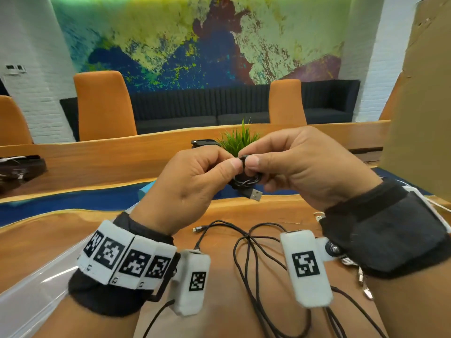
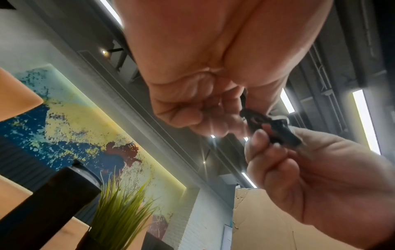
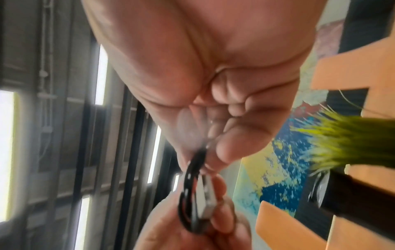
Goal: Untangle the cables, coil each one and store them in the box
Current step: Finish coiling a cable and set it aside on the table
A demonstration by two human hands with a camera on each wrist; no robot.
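Both hands are raised above the wooden table (image 1: 73, 240) and meet on a small coiled black cable (image 1: 246, 182). My left hand (image 1: 231, 161) pinches the coil's top from the left, and my right hand (image 1: 249, 159) pinches it from the right. A silver USB plug (image 1: 255, 195) hangs below the coil. The left wrist view shows the coil (image 2: 267, 126) between the left fingers (image 2: 213, 118) and the right fingers (image 2: 262, 140). The blurred right wrist view has the coil (image 3: 190, 191) and plug (image 3: 205, 197) between both hands. A tangle of loose dark cables (image 1: 246, 254) lies on the table under my wrists.
A tall cardboard box (image 1: 419, 98) stands at the right. A clear plastic container edge (image 1: 36, 284) shows at the lower left. A potted grass plant (image 1: 240, 140) stands behind the hands, a dark bag (image 1: 19, 169) lies far left, and white cable ends (image 1: 319, 215) lie by my right wrist.
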